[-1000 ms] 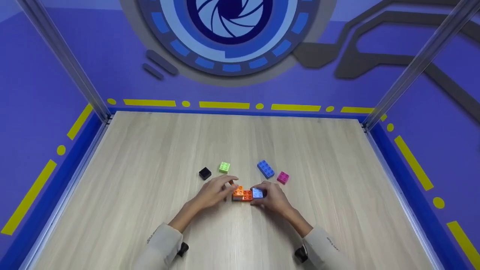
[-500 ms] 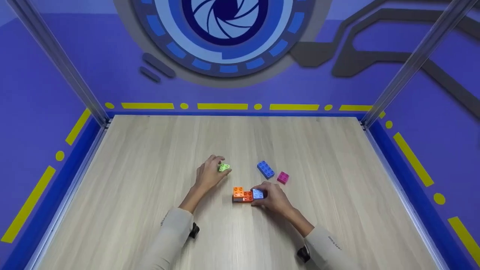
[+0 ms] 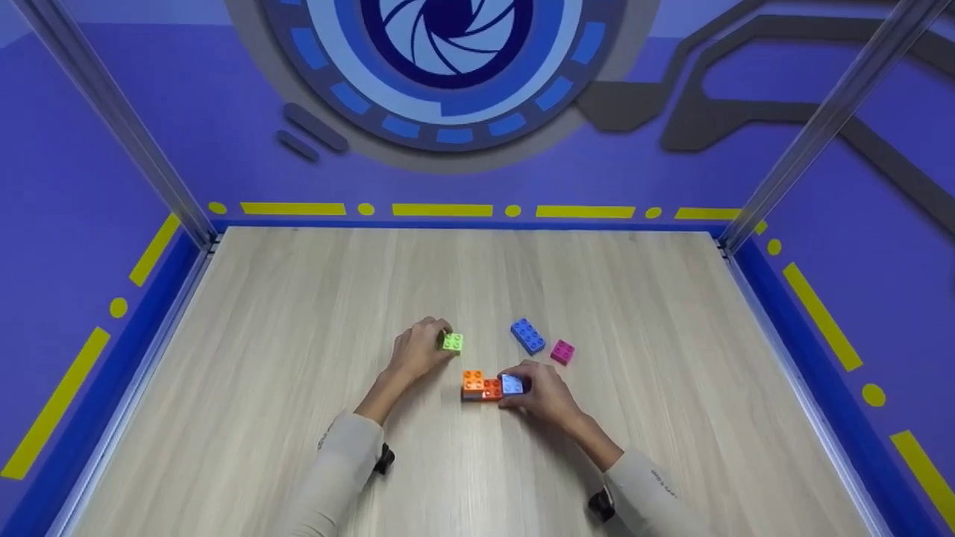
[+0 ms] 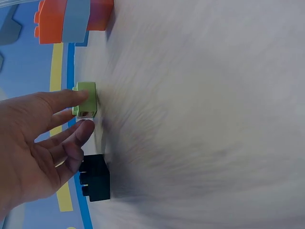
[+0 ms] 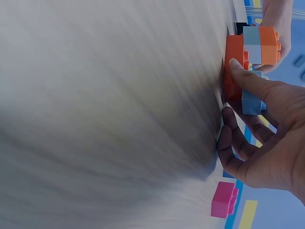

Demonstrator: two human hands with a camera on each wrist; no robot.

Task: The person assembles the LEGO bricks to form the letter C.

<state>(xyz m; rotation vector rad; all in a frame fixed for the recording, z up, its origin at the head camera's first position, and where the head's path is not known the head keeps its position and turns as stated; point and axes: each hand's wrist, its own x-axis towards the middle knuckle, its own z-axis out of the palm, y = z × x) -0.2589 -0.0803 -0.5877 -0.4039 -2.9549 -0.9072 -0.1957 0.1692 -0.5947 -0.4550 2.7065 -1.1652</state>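
My left hand [image 3: 419, 349] pinches a lime-green 2x2 toy brick [image 3: 453, 341] between thumb and fingers, low at the table. Beside those fingers, in the left wrist view, stands a black brick [image 4: 96, 177]; the hand hides it in the head view. My right hand [image 3: 548, 391] grips the right end of a small brick build, its thumb on the long red-orange base brick [image 5: 233, 69]. A light blue brick [image 3: 512, 384] tops that end. On the other end a second light blue brick [image 5: 251, 45] carries an orange brick [image 3: 473, 379].
A long blue brick [image 3: 528, 335] and a magenta brick [image 3: 562, 352] lie behind the right hand. The wooden tabletop [image 3: 298, 298] is bounded by a purple back wall [image 3: 477, 186] and side walls, with metal posts [image 3: 828, 127] at the corners.
My left hand left the brick build and reached up to the lime-green brick, took hold of it and shifted it slightly toward me. The right hand has stayed on the build.
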